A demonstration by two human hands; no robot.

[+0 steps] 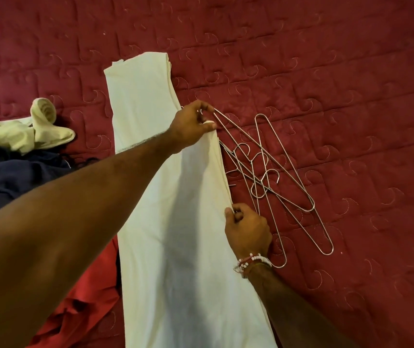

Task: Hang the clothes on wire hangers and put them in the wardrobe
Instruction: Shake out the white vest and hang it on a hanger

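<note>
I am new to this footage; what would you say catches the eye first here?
A long white garment lies folded down the middle of the red quilted bedspread. Just right of it sits a tangle of wire hangers; the left hand pinches one hanger's end, while the right hand, wearing a beaded bracelet, seems to pinch the garment's right edge.

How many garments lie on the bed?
4: white garment flat in the middle, cream garment crumpled at left, navy garment below it, red garment lower left. Others may be hidden.
</note>
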